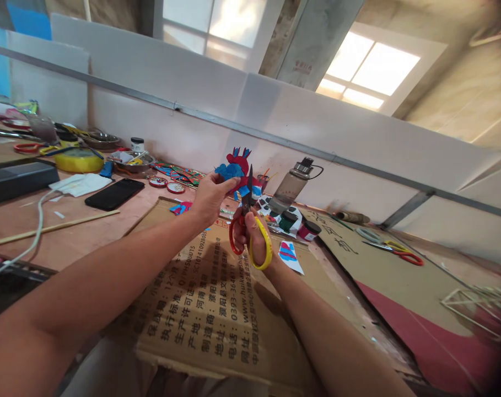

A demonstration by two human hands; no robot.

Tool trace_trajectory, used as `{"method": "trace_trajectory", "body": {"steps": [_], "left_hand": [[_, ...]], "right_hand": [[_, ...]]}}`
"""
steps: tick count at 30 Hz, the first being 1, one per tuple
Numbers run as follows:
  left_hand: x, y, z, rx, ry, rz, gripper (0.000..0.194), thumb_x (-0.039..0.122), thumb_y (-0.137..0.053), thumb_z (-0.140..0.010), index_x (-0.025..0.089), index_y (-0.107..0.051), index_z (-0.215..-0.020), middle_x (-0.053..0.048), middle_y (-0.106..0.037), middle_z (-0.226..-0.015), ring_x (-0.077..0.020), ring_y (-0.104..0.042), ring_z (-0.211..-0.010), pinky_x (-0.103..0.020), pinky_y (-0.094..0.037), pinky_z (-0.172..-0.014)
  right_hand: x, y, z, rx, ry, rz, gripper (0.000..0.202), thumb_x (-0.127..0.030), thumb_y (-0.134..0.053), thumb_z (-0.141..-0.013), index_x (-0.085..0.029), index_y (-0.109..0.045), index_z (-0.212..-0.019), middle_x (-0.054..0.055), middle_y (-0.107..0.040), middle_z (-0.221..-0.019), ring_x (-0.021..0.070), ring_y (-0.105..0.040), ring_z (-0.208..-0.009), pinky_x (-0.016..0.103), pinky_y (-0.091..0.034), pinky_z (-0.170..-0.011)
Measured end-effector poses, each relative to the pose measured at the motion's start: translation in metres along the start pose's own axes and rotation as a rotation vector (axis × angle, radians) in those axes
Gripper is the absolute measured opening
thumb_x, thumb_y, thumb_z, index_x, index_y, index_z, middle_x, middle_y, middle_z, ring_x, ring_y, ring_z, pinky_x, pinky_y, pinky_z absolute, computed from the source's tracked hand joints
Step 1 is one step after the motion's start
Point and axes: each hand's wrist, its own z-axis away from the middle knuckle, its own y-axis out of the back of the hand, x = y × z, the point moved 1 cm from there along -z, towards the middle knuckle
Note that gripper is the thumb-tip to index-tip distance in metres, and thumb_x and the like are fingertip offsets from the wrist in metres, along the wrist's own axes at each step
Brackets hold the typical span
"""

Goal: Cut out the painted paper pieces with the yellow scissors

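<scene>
Between the thumb and fingers of my left hand is a red and blue paper cutout with small pointed pieces along its top. My right hand grips a pair of scissors by its red and yellow handles. The dark blades point up and lie against the cutout's right side; whether they are cutting the paper I cannot tell. Below both hands lies a printed cardboard sheet. A white paper scrap with red and blue paint rests to the right of my right hand.
A water bottle stands beyond my hands, near paint jars. Other scissors lie at the right. On the left are a phone, a white cable, a wooden strip and a yellow tape roll.
</scene>
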Motion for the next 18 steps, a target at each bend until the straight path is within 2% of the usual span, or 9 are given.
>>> {"method": "trace_trajectory", "body": {"steps": [5, 18], "left_hand": [[0.0004, 0.0008, 0.0005, -0.022, -0.007, -0.040, 0.023, 0.014, -0.091, -0.065, 0.016, -0.071, -0.077, 0.000, -0.073, -0.077, -0.0111, -0.064, -0.070, -0.026, -0.053, -0.077], [0.0014, 0.0009, 0.0003, -0.031, -0.019, -0.035, 0.027, 0.014, -0.092, -0.063, 0.016, -0.071, -0.080, 0.000, -0.073, -0.078, -0.0112, -0.064, -0.070, -0.027, -0.053, -0.077]], "right_hand": [[-0.0021, -0.0006, -0.0005, 0.004, -0.010, 0.014, 0.063, -0.085, -0.068, -0.081, -0.024, -0.051, -0.088, -0.011, -0.039, -0.055, 0.0081, -0.032, -0.039, 0.021, -0.033, -0.033], [-0.0022, -0.0007, 0.0013, 0.037, -0.027, 0.061, 0.065, -0.087, -0.065, -0.081, -0.025, -0.049, -0.092, -0.014, -0.036, -0.050, 0.0072, -0.028, -0.035, 0.020, -0.031, -0.030]]}}
